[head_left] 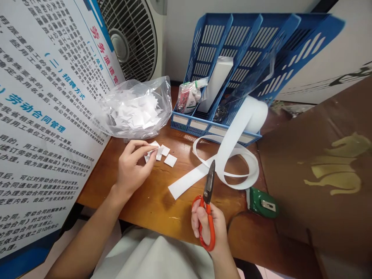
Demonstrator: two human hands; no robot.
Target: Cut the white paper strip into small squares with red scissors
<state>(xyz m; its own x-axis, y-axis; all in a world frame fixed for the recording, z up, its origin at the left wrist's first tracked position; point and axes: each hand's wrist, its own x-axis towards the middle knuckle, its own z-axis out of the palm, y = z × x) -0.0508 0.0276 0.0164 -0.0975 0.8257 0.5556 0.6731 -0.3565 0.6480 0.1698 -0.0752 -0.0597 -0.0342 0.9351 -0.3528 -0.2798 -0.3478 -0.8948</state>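
My left hand [132, 166] is over the wooden table, thumb and fingertips pinched on a small white square. Several more white squares [170, 160] lie flat beside and beneath these fingertips. In my right hand [218, 228] is a pair of scissors [209, 186] with orange handles and dark blades, pointing away from me. The blades look closed. Just beyond the scissors, a long white strip [188, 180] lies in loose loops, its cut end toward the left. It runs up to a white roll [257, 114] leaning against the blue file rack.
A clear plastic bag [164, 87] full of white pieces stands behind my left hand. The blue rack [200, 126] holds small bags and a white box [216, 83]. A green tape measure [263, 203] and cardboard box [325, 209] are right; a printed board [43, 116] and fan [130, 35] left.
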